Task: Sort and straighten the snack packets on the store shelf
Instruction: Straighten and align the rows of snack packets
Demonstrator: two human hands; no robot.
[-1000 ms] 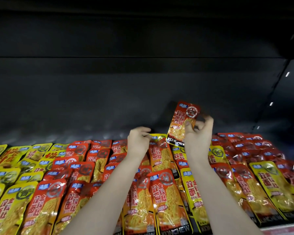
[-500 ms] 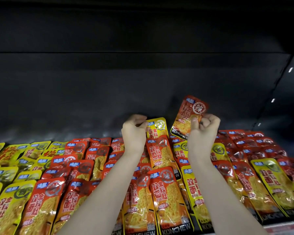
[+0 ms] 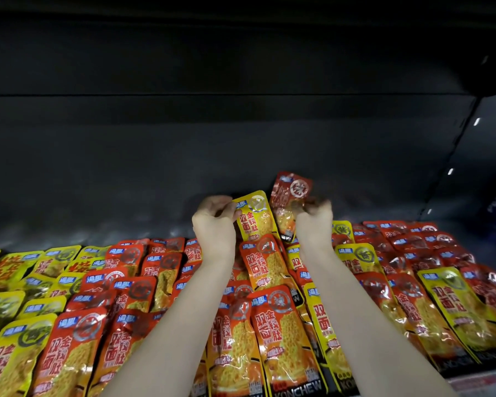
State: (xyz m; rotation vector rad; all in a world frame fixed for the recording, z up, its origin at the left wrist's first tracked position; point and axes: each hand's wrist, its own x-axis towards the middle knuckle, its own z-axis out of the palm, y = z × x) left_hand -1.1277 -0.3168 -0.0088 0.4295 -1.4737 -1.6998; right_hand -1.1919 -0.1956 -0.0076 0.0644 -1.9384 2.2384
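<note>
Red and yellow snack packets lie in overlapping rows across the shelf. My left hand pinches the top left corner of a yellow packet and holds it raised above the middle rows. My right hand grips a red packet, held upright and tilted just right of the yellow one. The right hand is blurred. Both packets stand close together at the back of the pile, almost touching.
Mostly yellow packets fill the left end, red ones the right end, with both colours mixed in the middle. The dark back wall rises behind. A shelf upright stands at the right. The shelf's front edge runs bottom right.
My left hand has lifted a yellow packet off the pile. The right hand has brought the red packet leftwards and more upright, close beside it.
</note>
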